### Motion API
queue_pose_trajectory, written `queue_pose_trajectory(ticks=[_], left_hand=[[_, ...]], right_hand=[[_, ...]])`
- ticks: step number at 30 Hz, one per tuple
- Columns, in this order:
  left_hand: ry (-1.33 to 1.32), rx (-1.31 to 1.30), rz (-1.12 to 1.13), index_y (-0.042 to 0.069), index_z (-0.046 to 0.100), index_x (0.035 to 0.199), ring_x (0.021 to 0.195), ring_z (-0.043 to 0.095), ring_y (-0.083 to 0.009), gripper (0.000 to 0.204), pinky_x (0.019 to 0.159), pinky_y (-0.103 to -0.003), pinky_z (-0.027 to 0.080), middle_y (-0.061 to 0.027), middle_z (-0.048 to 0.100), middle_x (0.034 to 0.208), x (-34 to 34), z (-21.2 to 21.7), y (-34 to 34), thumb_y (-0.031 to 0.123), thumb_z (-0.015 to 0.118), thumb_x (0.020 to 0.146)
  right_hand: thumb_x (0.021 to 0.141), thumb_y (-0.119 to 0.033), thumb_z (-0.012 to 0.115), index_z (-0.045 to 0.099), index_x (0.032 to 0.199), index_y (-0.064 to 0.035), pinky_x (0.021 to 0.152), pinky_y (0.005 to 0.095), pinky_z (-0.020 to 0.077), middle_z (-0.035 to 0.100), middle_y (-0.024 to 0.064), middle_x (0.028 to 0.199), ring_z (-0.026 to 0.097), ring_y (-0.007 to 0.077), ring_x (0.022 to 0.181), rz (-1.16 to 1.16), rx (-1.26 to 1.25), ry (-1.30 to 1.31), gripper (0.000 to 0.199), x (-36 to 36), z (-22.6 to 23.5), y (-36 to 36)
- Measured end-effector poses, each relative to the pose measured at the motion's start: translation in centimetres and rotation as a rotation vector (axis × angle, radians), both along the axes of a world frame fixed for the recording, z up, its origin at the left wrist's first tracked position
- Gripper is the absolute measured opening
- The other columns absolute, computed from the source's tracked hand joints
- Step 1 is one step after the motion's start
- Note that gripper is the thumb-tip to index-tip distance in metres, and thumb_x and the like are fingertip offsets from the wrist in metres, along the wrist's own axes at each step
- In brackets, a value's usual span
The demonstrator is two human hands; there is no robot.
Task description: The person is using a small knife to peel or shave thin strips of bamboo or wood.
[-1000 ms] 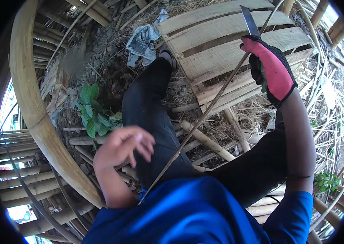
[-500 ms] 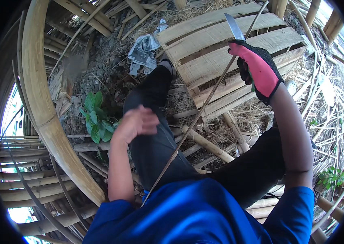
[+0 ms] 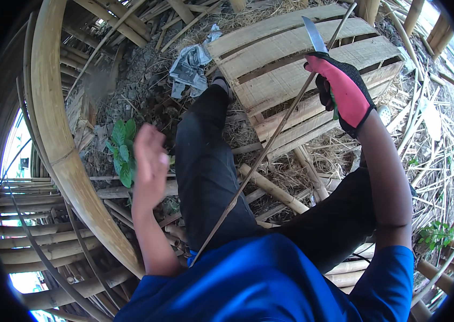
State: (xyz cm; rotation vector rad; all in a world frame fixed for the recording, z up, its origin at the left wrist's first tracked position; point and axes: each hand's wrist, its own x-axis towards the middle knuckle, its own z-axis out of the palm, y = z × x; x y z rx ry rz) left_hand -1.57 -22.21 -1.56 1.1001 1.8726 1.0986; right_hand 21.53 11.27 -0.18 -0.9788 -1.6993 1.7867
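At 2 o'clock, our right hand [image 3: 342, 88], in a pink and black glove, is wrapped around the knife [image 3: 315, 36]. Our long stick [image 3: 264, 152] runs from 7 o'clock to 1 o'clock; we can't tell if the glove grips it. Our bare left hand [image 3: 150, 158], blurry, looks open at 9 o'clock.

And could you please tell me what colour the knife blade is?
The knife blade is silvery grey, seen best in the head view.
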Motion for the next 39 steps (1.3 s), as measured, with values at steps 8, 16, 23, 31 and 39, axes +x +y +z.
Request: queue_pose_trajectory(ticks=[8,16,23,31,39], left_hand=[[-0.592,-0.737,-0.526,0.003,0.038,0.145,0.111,0.066,-0.0323,0.057,0.089,-0.037,0.057,-0.0225,0.058,0.131,-1.4,-4.1,3.1,0.028,0.058,0.099],[-0.461,0.140,-0.008,-0.006,0.053,0.128,0.115,0.062,-0.0275,0.046,0.090,-0.037,0.054,-0.0219,0.062,0.122,-3.5,3.8,3.7,0.029,0.035,0.105],[-0.407,-0.721,-0.190,-0.004,0.062,0.113,0.089,0.071,-0.0216,0.049,0.075,-0.033,0.058,-0.0157,0.072,0.100,-1.0,-3.4,-2.1,0.042,0.047,0.103],[-0.605,-0.278,-0.312,-0.002,0.057,0.125,0.103,0.068,-0.0268,0.038,0.080,-0.037,0.059,-0.0210,0.065,0.118,-3.3,3.5,3.4,0.025,0.051,0.100],[0.012,0.351,0.403,-0.004,0.036,0.139,0.102,0.068,-0.0286,0.049,0.086,-0.038,0.056,-0.0200,0.063,0.115,-4.7,0.6,9.9,0.030,0.039,0.104]], right_hand=[[0.090,-0.046,0.063,0.067,0.100,-0.0048,0.050,0.0249,0.0319,0.044,-0.0037,0.063,0.043,0.0083,0.051,0.014,0.010,-0.017,0.043,0.4,0.2,-0.2],[0.090,-0.046,0.063,0.067,0.094,-0.0094,0.050,0.0249,0.0330,0.047,-0.0035,0.065,0.045,0.0078,0.052,-0.058,0.034,-0.064,0.037,0.4,0.7,-0.8],[0.089,-0.050,0.063,0.068,0.104,-0.0055,0.051,0.0247,0.0330,0.045,-0.0040,0.065,0.045,0.0078,0.054,0.042,0.009,-0.019,0.047,0.5,0.3,0.1],[0.090,-0.046,0.063,0.068,0.095,-0.0062,0.049,0.0253,0.0333,0.045,-0.0033,0.063,0.044,0.0088,0.051,0.039,0.069,-0.022,0.040,0.8,-0.2,-0.9],[0.091,-0.044,0.064,0.065,0.082,-0.0021,0.050,0.0275,0.0391,0.052,0.0006,0.062,0.049,0.0092,0.052,0.030,0.062,-0.085,0.043,0.7,0.0,-0.8]])
